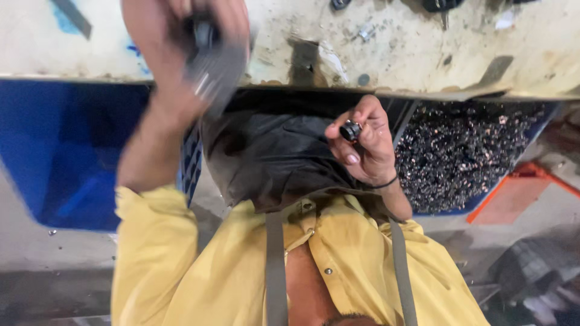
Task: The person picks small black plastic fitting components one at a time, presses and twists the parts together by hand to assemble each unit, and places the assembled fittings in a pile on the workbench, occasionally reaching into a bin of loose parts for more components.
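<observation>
My left hand (181,42) is raised over the edge of the workbench and is blurred by motion. It is closed around a dark grey metal object (211,63) whose shape I cannot make out. My right hand (362,145) is held in front of my chest, below the bench edge. Its fingertips pinch a small black cylindrical part (350,130). A dark band sits on that wrist. The two hands are apart and the objects do not touch. I wear a yellow shirt (163,265) and a dark apron (272,157) with grey straps.
A worn, stained white workbench (423,48) runs across the top, with a few small bolts and dark bits on it. Below it stand a blue bin (60,151) on the left and a bin of dark metal scraps (465,151) on the right. An orange frame (519,187) lies at the right.
</observation>
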